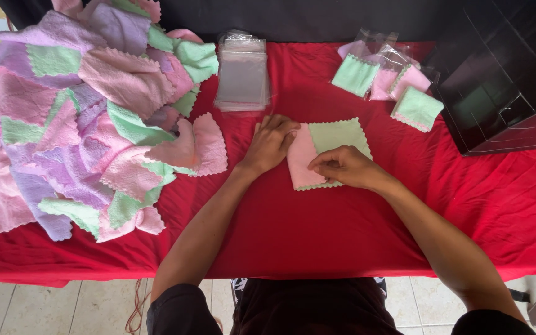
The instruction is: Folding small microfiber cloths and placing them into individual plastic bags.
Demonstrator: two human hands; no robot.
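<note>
Pink square microfibre cloth with scalloped edges (301,158) lies flat on the red tablecloth (317,229), near the table's middle, partly overlapping a pale green square cloth of the same kind (342,133), which sits under it and pokes out to the upper right. Left hand (272,142) rests palm down, fingers loosely extended and together, fingertips pressing the pink cloth's upper left edge; nothing gripped. Right hand (342,166) is curled, thumb and forefinger pinched on the cloths where pink meets green, near the lower edge.

Large loose heap of pink, lilac and green cloths (82,118) covers the table's left side, well apart from the right hand, near the left forearm. Stack of clear plastic sleeves (242,77) stands just above the left hand. Upper right: several folded pink and green cloths, some in clear bags (386,80), near a black box (504,80) at the table's right edge. Tiled floor (94,307) visible below the table.
</note>
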